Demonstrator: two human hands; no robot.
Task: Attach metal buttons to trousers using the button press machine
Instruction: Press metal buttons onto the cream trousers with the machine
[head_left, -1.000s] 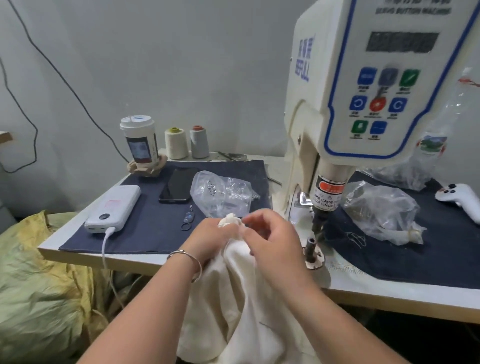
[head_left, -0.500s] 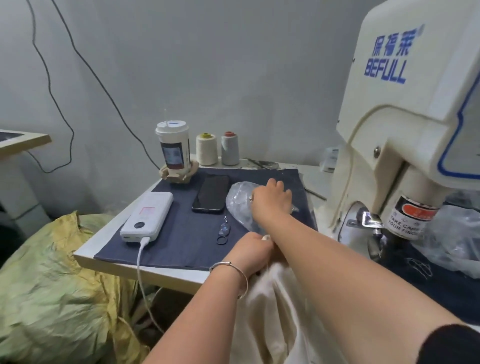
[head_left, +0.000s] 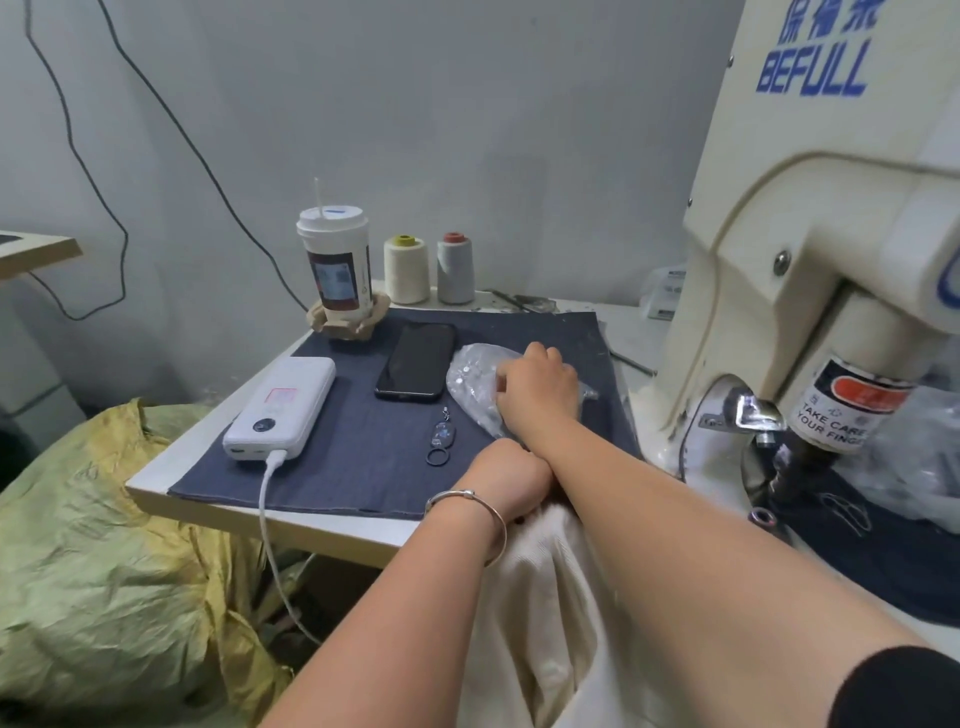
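Right hand's in the button bag, left hand's got the trousers!

The right hand curls its fingers over the crinkly clear bag on the dark cloth mat, beside the press machine. The left hand bunches the soft cream trousers at the table edge. Buttons look small, hard and slippery: pinch one by its rim.

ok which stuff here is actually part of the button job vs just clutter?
Job:
button press machine
cream trousers, gripped by left hand
clear bag of buttons, right hand on it

Clutter:
power bank
phone
drink cup
two thread cones
key ring
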